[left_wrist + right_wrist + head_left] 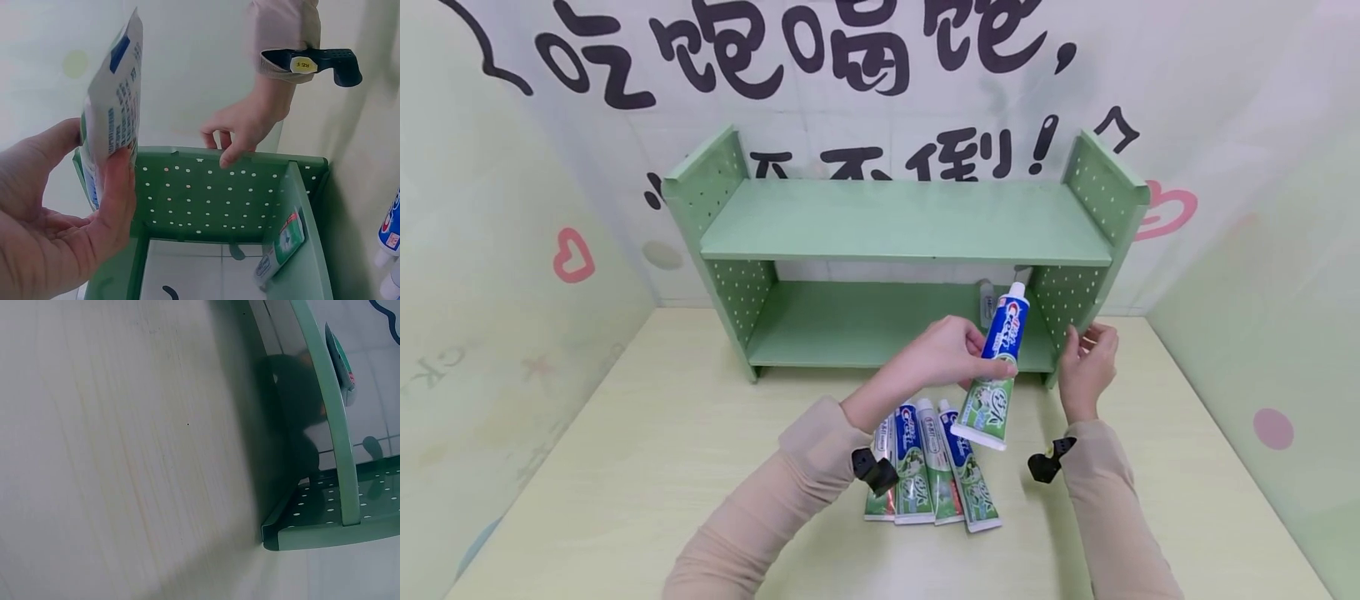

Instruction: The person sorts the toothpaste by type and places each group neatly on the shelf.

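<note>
We've got the counter (647,467) under everything and the green rack (910,257) toward its far side. Upper shelf (906,218) is the overhang to mind; lower shelf (850,325) looks like our working bay, right end, by the perforated side panel (1067,287). Four toothpaste tubes (938,462) lie fanned on the counter out front, cap ends toward the rack; we'd stay clear of them. Right grip (1087,371) is at that panel's front edge; we can't tell if it's clamping. If we're steadying the rack, light pressure should do. Left grip (951,350) is clamped on the held tube (1006,325), thumb in front, in front of the rack's right half. To place it well, we'd go in cap first, level out under the overhang, and lay it beside the shelved tube (987,310). Last check: white cap (1017,289) clears the shelf edge.
</note>
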Demonstrator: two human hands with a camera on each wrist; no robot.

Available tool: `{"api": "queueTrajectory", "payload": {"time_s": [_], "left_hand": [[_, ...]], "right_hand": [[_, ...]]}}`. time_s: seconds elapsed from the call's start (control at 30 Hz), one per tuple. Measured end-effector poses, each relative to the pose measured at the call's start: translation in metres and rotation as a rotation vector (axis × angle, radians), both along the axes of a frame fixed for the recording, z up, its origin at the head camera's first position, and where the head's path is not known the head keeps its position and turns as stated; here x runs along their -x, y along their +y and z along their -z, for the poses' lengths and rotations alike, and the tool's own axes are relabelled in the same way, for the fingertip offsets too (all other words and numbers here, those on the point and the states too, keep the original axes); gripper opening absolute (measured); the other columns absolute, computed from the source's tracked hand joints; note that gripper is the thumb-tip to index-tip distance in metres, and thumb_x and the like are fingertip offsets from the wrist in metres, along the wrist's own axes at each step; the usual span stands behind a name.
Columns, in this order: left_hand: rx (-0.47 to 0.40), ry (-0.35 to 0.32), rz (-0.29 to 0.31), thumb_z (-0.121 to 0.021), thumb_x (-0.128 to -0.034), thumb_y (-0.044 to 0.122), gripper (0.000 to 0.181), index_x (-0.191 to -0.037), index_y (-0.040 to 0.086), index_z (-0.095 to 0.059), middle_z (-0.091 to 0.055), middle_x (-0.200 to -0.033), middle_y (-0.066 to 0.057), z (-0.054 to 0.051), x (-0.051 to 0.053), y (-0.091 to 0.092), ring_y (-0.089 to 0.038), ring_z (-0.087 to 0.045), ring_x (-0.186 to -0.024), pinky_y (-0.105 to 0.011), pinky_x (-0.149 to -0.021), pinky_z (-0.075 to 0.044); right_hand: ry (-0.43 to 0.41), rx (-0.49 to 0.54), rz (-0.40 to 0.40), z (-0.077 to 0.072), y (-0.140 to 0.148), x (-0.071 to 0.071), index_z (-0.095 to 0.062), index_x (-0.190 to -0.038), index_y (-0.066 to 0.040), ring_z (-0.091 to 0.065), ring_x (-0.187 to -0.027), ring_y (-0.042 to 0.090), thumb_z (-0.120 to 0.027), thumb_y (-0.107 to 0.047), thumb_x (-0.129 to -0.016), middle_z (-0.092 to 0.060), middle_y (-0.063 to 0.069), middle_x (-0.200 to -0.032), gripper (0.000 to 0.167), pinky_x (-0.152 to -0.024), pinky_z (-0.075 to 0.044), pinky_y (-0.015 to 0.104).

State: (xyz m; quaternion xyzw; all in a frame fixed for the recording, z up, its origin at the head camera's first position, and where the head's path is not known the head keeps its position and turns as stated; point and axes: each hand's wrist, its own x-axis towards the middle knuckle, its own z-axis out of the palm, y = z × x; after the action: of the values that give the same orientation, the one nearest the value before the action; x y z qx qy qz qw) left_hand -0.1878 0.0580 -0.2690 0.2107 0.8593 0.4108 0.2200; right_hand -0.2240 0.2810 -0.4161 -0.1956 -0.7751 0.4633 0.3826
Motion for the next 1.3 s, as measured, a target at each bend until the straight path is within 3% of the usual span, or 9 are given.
{"api": "queueTrajectory", "payload": {"time_s": [0.27, 0.77, 1.3], "left_hand": [[0.001, 0.072, 0.009, -0.074, -0.0735, 0.038, 0.034, -0.085, 0.008, -0.062, -0.067, -0.074, -0.002, -0.011, 0.011, 0.017, -0.017, -0.064, -0.061, -0.023, -0.057, -0.053], [-0.031, 0.115, 0.015, -0.074, -0.0746, 0.036, 0.032, -0.081, 0.006, -0.063, -0.067, -0.071, -0.004, -0.034, 0.023, 0.039, -0.017, -0.063, -0.057, -0.024, -0.054, -0.053], [0.026, 0.148, -0.029, -0.069, -0.0768, 0.045, 0.036, -0.078, 0.009, -0.066, -0.068, -0.075, -0.002, -0.065, 0.053, 0.054, -0.016, -0.066, -0.065, -0.02, -0.06, -0.048]], "right_hand": [[0.034, -0.022, 0.007, 0.0, -0.001, -0.001, -0.046, -0.111, 0.005, -0.059, -0.097, 0.033, -0.054, -0.016, -0.091, -0.053, 0.022, -0.111, 0.03, -0.083, -0.054, 0.039], [0.025, -0.01, -0.001, 0.0, -0.001, -0.001, -0.045, -0.111, 0.003, -0.059, -0.098, 0.032, -0.054, -0.018, -0.091, -0.053, 0.021, -0.11, 0.03, -0.084, -0.054, 0.039], [0.033, 0.0, 0.0, 0.0, -0.001, 0.001, -0.046, -0.11, 0.004, -0.059, -0.097, 0.032, -0.054, -0.017, -0.091, -0.053, 0.021, -0.111, 0.029, -0.083, -0.054, 0.039]]}}
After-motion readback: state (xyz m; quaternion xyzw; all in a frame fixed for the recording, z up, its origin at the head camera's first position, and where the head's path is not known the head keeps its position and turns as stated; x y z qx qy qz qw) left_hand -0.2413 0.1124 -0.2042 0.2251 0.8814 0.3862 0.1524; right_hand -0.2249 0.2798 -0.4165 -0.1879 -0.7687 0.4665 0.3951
